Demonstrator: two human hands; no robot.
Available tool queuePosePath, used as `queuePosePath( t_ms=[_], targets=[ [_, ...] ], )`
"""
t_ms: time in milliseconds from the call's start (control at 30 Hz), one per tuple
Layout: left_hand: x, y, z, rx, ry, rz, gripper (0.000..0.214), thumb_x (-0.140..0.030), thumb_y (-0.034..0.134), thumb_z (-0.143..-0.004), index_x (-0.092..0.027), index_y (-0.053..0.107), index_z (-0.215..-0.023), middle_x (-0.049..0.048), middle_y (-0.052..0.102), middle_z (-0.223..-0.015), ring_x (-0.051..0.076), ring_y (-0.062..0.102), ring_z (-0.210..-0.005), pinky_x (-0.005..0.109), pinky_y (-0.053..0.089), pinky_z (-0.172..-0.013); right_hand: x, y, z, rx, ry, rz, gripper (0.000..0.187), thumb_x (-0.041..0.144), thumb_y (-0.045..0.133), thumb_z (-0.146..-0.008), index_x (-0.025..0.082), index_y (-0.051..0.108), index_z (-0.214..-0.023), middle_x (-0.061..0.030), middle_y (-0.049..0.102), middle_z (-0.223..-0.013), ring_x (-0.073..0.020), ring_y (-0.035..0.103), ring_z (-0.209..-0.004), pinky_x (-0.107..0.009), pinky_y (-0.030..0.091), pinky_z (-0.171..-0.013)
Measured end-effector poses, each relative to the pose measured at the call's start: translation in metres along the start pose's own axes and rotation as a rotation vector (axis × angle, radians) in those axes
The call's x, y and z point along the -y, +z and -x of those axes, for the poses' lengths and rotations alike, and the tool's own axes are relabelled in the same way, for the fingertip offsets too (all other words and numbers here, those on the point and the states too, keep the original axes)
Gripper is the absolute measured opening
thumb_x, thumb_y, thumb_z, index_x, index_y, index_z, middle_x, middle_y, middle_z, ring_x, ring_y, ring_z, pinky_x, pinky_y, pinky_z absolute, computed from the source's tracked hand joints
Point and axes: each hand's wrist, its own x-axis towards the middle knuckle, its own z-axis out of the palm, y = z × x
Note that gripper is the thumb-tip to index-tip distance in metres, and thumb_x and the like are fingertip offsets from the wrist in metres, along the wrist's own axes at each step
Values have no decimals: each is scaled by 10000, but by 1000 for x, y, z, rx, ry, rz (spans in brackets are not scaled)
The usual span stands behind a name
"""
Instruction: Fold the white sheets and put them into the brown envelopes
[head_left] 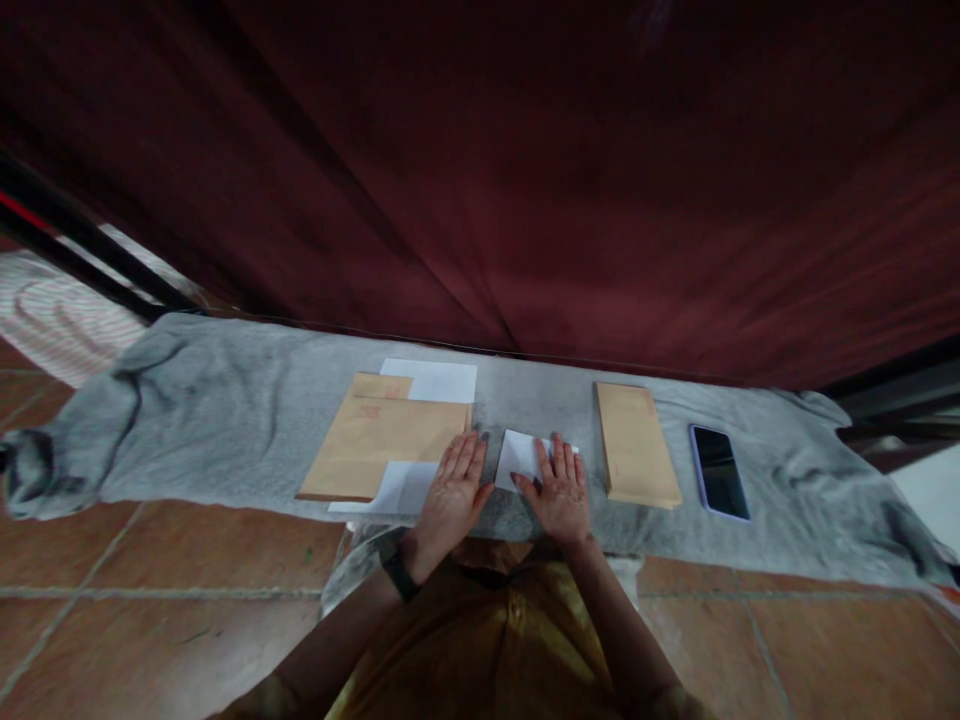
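A small white sheet of paper, perhaps folded, lies flat in front of me. My right hand rests on its right part, palm down with fingers spread. To its left, my left hand is stretched out flat, with nothing held in it. This hand lies over the right edge of a brown envelope and a white sheet. Beneath the envelope is another brown envelope, and a further white sheet sticks out behind them.
Right of my hands lies a stack of brown envelopes, then a phone with a dark screen. Everything sits on a narrow surface covered by a grey cloth. A dark red curtain hangs behind it, and tiled floor shows in front.
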Motion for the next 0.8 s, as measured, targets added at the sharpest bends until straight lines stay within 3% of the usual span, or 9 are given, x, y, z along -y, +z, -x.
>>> queuePosePath(
  t_ms=[200,367,533,800],
  targets=[
    [63,-21,-21,70,-111,-59,864,-520,566,-923,-154,186,-1607,209,170,-1673,355,109,-1558,559,197,-1226,-2,2,1,7,-8,50,708,569,528,-973,175,399,-1546,-192,269,-1646,-376,305,-1491,-544,284,-1176],
    [103,-41,-41,327,-114,-95,1032,-622,665,-802,-208,178,-1612,193,130,-1684,361,84,-1561,569,119,-1229,-2,4,1,5,-9,54,715,575,526,-969,168,403,-1544,-199,257,-1648,-376,311,-1488,-546,272,-1179],
    [116,-50,-55,527,-70,-106,1150,-632,710,-708,-214,139,-1614,204,183,-1672,343,118,-1559,561,91,-1224,-3,3,0,20,2,30,701,563,536,-965,176,416,-1538,-187,272,-1646,-366,316,-1488,-540,258,-1190],
    [114,-59,-62,528,23,-157,1206,-620,763,-617,-252,178,-1605,173,292,-1627,369,273,-1492,519,143,-1207,-2,2,-1,31,14,20,672,533,534,-974,169,432,-1529,-202,296,-1633,-375,329,-1481,-543,253,-1194]
  ],
)
